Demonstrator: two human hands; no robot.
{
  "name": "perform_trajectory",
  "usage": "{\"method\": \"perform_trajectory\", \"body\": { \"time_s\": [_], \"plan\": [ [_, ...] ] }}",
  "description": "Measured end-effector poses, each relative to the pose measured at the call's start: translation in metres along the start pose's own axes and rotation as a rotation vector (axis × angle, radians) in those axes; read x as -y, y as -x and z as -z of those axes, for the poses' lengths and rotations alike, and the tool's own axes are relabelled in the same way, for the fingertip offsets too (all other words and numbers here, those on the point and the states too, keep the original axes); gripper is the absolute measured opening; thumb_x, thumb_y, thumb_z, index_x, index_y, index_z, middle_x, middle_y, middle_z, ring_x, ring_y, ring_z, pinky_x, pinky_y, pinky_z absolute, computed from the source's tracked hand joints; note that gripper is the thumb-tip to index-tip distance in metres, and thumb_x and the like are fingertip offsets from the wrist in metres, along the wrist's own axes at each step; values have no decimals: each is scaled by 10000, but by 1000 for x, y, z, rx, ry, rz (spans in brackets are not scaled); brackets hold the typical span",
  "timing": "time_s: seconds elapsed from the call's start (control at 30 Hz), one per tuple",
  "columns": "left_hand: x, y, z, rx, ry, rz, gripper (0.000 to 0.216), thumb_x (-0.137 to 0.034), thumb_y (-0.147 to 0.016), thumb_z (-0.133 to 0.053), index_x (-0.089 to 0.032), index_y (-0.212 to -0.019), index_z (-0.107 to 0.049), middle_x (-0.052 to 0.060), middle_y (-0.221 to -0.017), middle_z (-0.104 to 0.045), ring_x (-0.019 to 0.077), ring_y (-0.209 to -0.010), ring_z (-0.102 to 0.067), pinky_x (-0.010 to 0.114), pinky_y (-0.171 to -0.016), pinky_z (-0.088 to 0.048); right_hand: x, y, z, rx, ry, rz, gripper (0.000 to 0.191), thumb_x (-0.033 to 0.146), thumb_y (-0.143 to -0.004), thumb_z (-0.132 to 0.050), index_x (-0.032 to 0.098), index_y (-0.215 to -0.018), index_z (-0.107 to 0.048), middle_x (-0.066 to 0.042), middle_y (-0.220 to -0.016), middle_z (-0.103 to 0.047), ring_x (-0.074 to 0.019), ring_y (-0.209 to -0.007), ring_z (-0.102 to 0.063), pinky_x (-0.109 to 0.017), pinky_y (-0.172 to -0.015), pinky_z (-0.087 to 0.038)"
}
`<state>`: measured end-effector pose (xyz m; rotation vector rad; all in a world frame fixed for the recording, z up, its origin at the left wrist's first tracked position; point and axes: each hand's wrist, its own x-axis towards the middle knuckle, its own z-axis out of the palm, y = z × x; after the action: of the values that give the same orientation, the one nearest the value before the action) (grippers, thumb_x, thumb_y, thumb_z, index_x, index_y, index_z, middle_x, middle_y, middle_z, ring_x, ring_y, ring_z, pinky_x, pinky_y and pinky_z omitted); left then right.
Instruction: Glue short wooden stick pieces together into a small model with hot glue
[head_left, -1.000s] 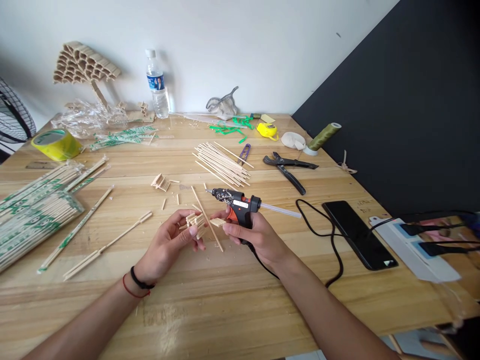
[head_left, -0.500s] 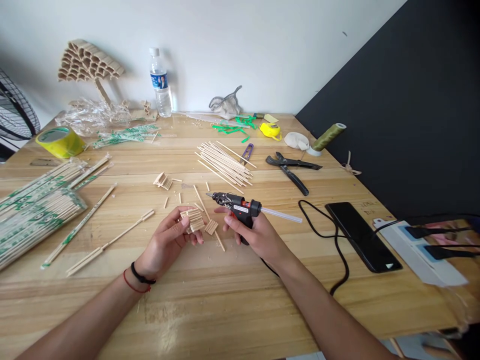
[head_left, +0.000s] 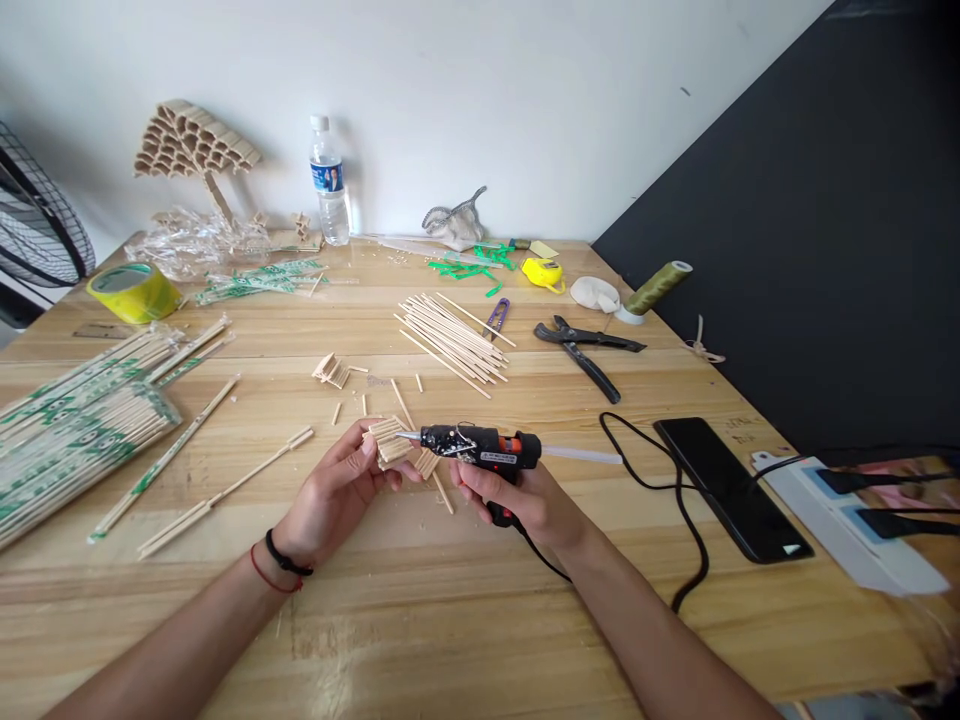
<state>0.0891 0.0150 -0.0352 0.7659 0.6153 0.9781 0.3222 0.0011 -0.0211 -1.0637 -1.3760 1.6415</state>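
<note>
My left hand (head_left: 337,492) is closed round a small panel of glued chopstick pieces (head_left: 386,440), held just above the wooden table (head_left: 465,620). My right hand (head_left: 517,495) grips a black and orange hot glue gun (head_left: 480,450) by its handle. The gun lies level and its metal nozzle touches the right edge of the panel. A clear glue stick (head_left: 581,456) juts from the back of the gun. A second small stick panel (head_left: 427,462) and a loose chopstick (head_left: 420,440) lie on the table under the gun.
Bare chopsticks (head_left: 454,335) are piled behind; wrapped chopsticks (head_left: 67,425) lie at the left. Black pliers (head_left: 589,350), purple snips (head_left: 495,315), a phone (head_left: 731,485), a power strip (head_left: 847,510), the gun's cable (head_left: 675,500), yellow tape (head_left: 131,290) and a water bottle (head_left: 330,185) stand around.
The right hand has swung the glue gun down and left, bringing its nozzle onto the panel in my left hand. The second small panel has been set down on the table.
</note>
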Motion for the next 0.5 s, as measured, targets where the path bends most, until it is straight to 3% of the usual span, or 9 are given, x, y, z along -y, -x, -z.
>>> {"method": "perform_trajectory", "body": {
  "time_s": [0.17, 0.33, 0.5],
  "plan": [
    [1, 0, 0, 20, -12, 5, 352, -445, -957, -696, -145, -1142, -679, 118, -949, -773, 231, -881, -722, 295, -742, -485, -3, 0, 0, 22, 37, 8, 415, 572, -893, -719, 183, -784, -624, 11, -636, -519, -127, -525, -465, -284, -483, -345],
    [2, 0, 2, 25, -12, 2, 351, -448, -987, -659, -142, -1159, -658, 131, -957, -777, 234, -893, -732, 291, -740, -485, -2, -1, -1, -5, 1, 13, 392, 555, -893, -719, 187, -786, -632, 13, -656, -519, -128, -531, -465, -286, -484, -361],
    [1, 1, 2, 19, -2, -15, 311, -397, -949, -736, -189, -1152, -625, 78, -986, -769, 233, -919, -763, 285, -750, -499, -3, 0, 0, -9, 38, 30, 408, 569, -909, -699, 189, -780, -622, 17, -636, -523, -133, -530, -483, -295, -509, -368]
  ]
}}
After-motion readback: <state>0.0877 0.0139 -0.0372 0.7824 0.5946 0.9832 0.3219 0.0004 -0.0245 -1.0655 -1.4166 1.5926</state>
